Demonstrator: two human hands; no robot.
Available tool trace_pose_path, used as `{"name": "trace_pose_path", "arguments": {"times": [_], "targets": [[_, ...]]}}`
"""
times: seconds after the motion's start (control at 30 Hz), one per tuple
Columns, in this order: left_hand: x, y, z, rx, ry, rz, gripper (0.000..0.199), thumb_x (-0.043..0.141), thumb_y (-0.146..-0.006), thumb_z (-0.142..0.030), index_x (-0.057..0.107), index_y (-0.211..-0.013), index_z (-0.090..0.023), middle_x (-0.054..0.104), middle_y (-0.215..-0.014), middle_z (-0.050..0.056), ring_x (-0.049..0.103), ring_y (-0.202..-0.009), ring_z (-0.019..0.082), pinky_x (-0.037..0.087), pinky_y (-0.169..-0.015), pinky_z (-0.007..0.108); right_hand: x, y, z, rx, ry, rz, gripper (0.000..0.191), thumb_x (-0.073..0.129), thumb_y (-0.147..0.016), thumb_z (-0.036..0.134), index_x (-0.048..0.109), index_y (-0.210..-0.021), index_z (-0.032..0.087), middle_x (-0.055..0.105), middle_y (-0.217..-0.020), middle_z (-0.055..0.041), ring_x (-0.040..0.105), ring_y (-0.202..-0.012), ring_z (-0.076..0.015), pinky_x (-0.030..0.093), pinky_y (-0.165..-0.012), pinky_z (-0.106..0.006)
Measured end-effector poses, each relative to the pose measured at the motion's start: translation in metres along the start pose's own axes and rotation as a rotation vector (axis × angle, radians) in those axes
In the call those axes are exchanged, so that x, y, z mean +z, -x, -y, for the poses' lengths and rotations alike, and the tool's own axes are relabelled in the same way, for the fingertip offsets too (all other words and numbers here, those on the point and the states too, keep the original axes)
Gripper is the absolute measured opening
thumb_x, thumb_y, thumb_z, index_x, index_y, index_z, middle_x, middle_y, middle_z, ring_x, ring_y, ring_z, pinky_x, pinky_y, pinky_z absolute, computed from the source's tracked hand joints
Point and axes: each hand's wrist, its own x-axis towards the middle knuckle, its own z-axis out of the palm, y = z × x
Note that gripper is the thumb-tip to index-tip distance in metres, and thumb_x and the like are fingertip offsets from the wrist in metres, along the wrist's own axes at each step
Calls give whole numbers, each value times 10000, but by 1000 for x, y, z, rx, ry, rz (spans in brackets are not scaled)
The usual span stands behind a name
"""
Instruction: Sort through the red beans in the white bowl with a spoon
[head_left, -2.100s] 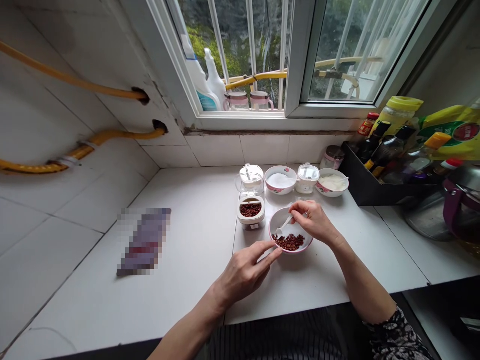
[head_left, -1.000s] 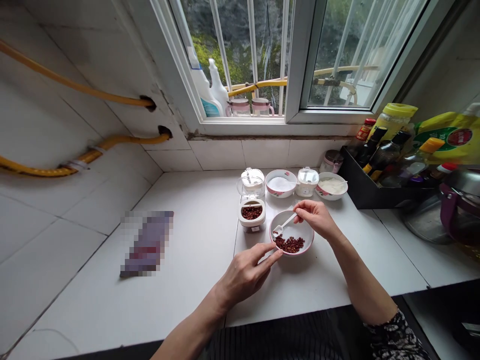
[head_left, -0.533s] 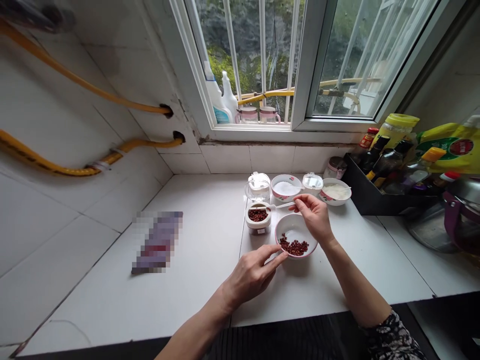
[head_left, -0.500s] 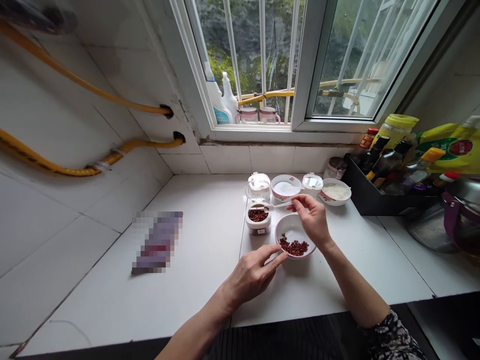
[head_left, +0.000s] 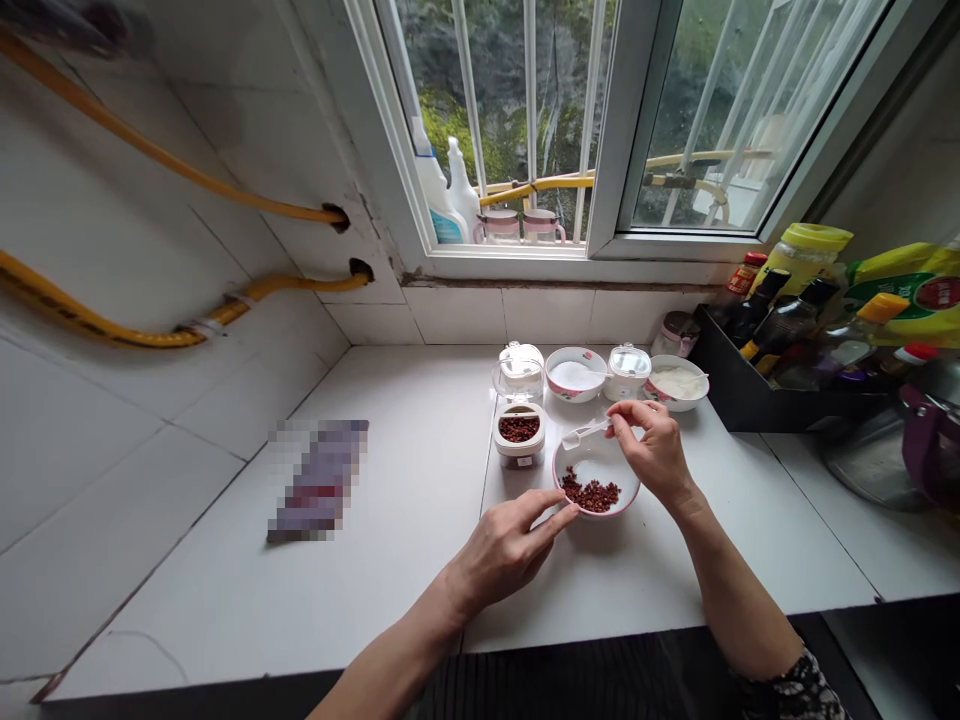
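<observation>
My right hand (head_left: 651, 450) pinches a small white plastic spoon (head_left: 586, 432) by its handle, its head over the far-left rim of a white bowl (head_left: 600, 452). I cannot make out whether anything is in the spoon. Reddish-brown peppercorns (head_left: 592, 495) lie at the near side of the bowl's bottom. With its fingertips, my left hand (head_left: 517, 540) holds the near-left rim. Just left of the bowl is a seasoning jar (head_left: 520, 455), lid raised, full of the same peppercorns.
Behind stand a white-lidded jar (head_left: 521, 370), a bowl of white grains (head_left: 576, 375), another lidded jar (head_left: 628, 370) and a bowl of pale flakes (head_left: 679, 383). A black box of bottles (head_left: 780, 390) and a metal pot (head_left: 870, 465) are right. A blurred purple packet (head_left: 319, 485) lies left.
My right hand has moved right with the spoon, from over the peppercorn jar to over the bowl. My left hand stays at the bowl's rim. The view has shifted slightly.
</observation>
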Motion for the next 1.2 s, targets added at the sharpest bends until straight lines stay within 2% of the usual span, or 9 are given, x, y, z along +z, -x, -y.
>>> {"name": "trace_pose_path", "arguments": {"times": [0.13,0.3,0.53,0.63,0.73,0.93,1.2], "targets": [[-1,0,0,-4,2,8,333,457,-941,-53,613,-1213,-164,672,-1101,125,685,-928,160,613,-703,254,-5,1,-14,36,66,112,149,520,-843,186,641,-766,225,700,-605,1,629,-650,-200,378,-958,-429],[-1,-1,0,1,2,3,312,467,-943,-58,618,-1195,-159,673,-1095,126,687,-917,162,613,-696,256,-2,2,-15,43,117,219,161,523,-843,159,658,-780,218,728,-661,-21,621,-680,-199,370,-947,-426],[-1,-1,0,2,-2,-5,329,466,-934,-50,616,-1205,-162,671,-1087,123,686,-927,165,612,-697,254,7,5,-7,125,-67,349,152,526,-835,146,638,-764,221,730,-630,2,639,-687,-188,408,-922,-399],[-1,-1,0,1,1,-2,342,465,-932,-50,614,-1217,-169,671,-1093,120,686,-926,163,613,-695,255,6,4,-6,203,-188,370,143,518,-829,182,632,-749,214,714,-624,-9,653,-654,-181,473,-762,-334],[-1,-1,0,7,-1,-2,327,465,-933,-48,616,-1201,-158,673,-1085,123,688,-919,166,613,-690,256,4,3,-9,322,-342,383,118,537,-815,251,632,-763,204,698,-631,-9,668,-638,-177,480,-633,-286],[-2,-2,0,1,0,-1,348,455,-941,-61,605,-1231,-182,674,-1091,116,692,-932,165,614,-702,254,3,1,-10,401,-488,409,146,593,-784,326,633,-753,189,682,-616,-6,647,-611,-160,501,-633,-282],[-2,-2,0,4,-2,0,326,456,-948,-70,614,-1212,-176,674,-1079,115,692,-935,165,610,-700,247,-1,-1,-10,406,-445,365,137,582,-773,306,642,-754,185,682,-613,-13,659,-626,-167,499,-643,-286]]}}
